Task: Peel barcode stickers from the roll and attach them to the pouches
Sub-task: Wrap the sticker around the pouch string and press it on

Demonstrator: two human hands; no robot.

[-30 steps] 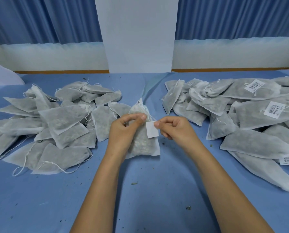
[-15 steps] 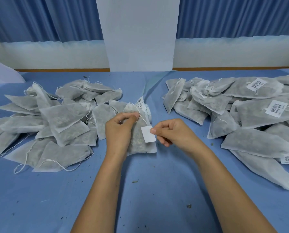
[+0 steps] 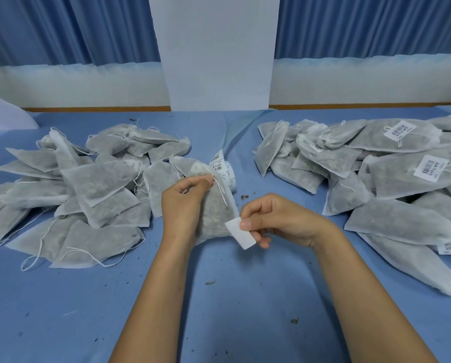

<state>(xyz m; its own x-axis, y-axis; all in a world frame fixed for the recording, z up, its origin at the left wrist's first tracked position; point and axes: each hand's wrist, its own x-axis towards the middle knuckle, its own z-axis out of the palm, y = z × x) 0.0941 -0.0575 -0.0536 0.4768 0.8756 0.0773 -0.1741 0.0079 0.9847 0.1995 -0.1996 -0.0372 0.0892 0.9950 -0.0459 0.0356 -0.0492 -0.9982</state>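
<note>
Your small white rectangular sticker (image 3: 241, 233) is pinched between the thumb and forefinger of your right hand (image 3: 279, 218), its blank side facing you and its long edge slanting down to the right. The other fingers of that hand are curled in under it. The sticker's upper corner sits at the lower right edge of the grey-white mesh drawstring pouch (image 3: 213, 213); whether the two touch cannot be told.

Your left hand (image 3: 185, 203) grips that pouch from the left, fingers and thumb curled round its gathered top, so the pouch stands on end above the blue counter (image 3: 219, 310). It is filled with pale grainy matter, and a thin white drawstring (image 3: 220, 189) hangs down its front.

Just behind the pouch, partly hidden by it, lies the white roll of barcode stickers (image 3: 225, 172), with a printed strip rising from it.

To your left is a heap of plain grey mesh pouches (image 3: 101, 184) with loose strings trailing onto the counter. To your right, well apart from it, is a second heap of pouches (image 3: 402, 205); several carry a white barcode label (image 3: 431, 167). Small dark crumbs (image 3: 210, 282) dot the counter between your forearms. Beyond the counter hang blue pleated curtains (image 3: 62, 27) either side of a white pillar (image 3: 219, 48).
</note>
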